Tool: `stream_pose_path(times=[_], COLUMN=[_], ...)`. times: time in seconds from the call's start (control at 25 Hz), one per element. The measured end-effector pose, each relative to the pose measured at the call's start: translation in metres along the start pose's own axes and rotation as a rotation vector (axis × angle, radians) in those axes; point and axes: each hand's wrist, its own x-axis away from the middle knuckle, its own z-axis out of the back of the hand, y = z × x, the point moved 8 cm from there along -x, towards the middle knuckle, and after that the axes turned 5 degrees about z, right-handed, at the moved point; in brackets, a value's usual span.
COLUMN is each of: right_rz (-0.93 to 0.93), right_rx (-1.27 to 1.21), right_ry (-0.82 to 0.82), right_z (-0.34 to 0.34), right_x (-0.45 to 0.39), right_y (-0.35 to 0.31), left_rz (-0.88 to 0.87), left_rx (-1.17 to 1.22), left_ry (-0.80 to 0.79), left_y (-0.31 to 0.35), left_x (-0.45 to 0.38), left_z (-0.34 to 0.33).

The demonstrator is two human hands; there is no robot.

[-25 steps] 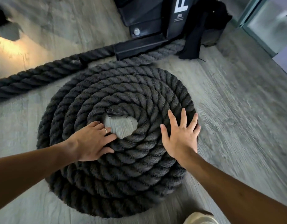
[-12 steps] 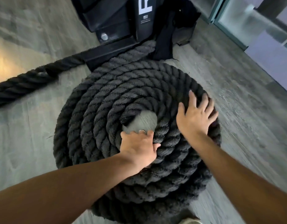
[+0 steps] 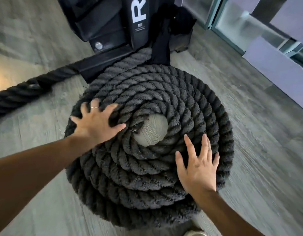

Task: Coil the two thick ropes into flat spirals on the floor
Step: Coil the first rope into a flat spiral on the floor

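Note:
A thick black rope lies wound into a round coil (image 3: 147, 181) on the grey wood floor, stacked in layers, with a small bare hole (image 3: 151, 132) at its centre. My left hand (image 3: 96, 124) rests flat with spread fingers on the coil's left top, its thumb near the inner rope end. My right hand (image 3: 197, 167) lies flat and spread on the coil's right side. A second stretch of black rope (image 3: 19, 96) runs straight off to the left across the floor.
A black metal rack base (image 3: 113, 28) with white lettering stands just behind the coil. A black strap (image 3: 161, 46) hangs down beside it. A glass partition (image 3: 246, 26) and a pale wall run along the right. A shoe tip (image 3: 195, 233) shows at the bottom.
My left hand moved from the inner ring's near side to the coil's left top. My right hand shifted from the right rim down toward the near right. The view swung a little.

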Motion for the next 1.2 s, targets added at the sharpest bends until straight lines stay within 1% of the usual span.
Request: stream_pose_path(times=[0.08,0.12,0.2,0.32,0.4,0.48,0.52,0.56,0.64,0.72,0.8,0.88,0.92,1.0,1.04,1.12,1.16,1.2], right_rz=[0.019,0.031,0.063,0.137,0.086,-0.069,-0.133,-0.156,-0.118,-0.115,-0.139,-0.107,-0.074,-0.016,0.001,-0.006,-0.015,-0.006], right_rx=[0.042,0.065,0.112,0.182,0.224,0.193,0.155,0.119,0.059,0.052,0.093,0.138,0.157,0.186,0.197,0.195,0.174,0.126], right_ry=[-0.038,-0.057,-0.075,-0.067,-0.079,-0.067,-0.066,-0.078,-0.152,-0.192,-0.15,-0.113,-0.114,-0.166,-0.205,-0.264,-0.253,-0.183], right_z=[0.011,0.016,0.026,0.047,0.065,0.08,0.081,0.075,0.047,0.021,0.02,0.031,0.038,0.049,0.053,0.061,0.065,0.07], right_x=[-0.021,-0.035,-0.064,-0.107,-0.129,-0.136,-0.132,-0.123,-0.095,-0.077,-0.081,-0.096,-0.106,-0.127,-0.138,-0.154,-0.158,-0.159], right_y=[0.017,0.026,0.045,0.074,0.092,0.1,0.092,0.076,0.035,0.02,0.032,0.053,0.065,0.088,0.099,0.116,0.117,0.114], left_rz=[0.184,0.25,0.314,0.372,0.38,0.333,0.299,0.258,0.162,0.039,-0.056,-0.181,-0.267,-0.418,-0.457,-0.464,-0.457,-0.468], left_rx=[0.092,0.166,0.289,0.286,0.248,0.206,0.182,0.157,0.116,0.146,0.259,0.368,0.396,0.422,0.442,0.546,0.594,0.609], left_ry=[-0.152,-0.211,-0.28,-0.227,-0.216,-0.268,-0.303,-0.322,-0.327,-0.349,-0.355,-0.338,-0.335,-0.36,-0.405,-0.566,-0.641,-0.692], left_y=[-0.047,-0.059,-0.055,-0.014,0.015,0.037,0.044,0.051,0.064,0.081,0.095,0.109,0.119,0.14,0.15,0.165,0.166,0.164], left_x=[-0.006,-0.005,0.002,0.012,0.019,0.025,0.029,0.033,0.043,0.059,0.08,0.099,0.108,0.12,0.123,0.123,0.122,0.118], left_z=[-0.014,-0.021,-0.033,-0.04,-0.045,-0.05,-0.051,-0.05,-0.048,-0.052,-0.056,-0.052,-0.049,-0.05,-0.053,-0.062,-0.065,-0.066])
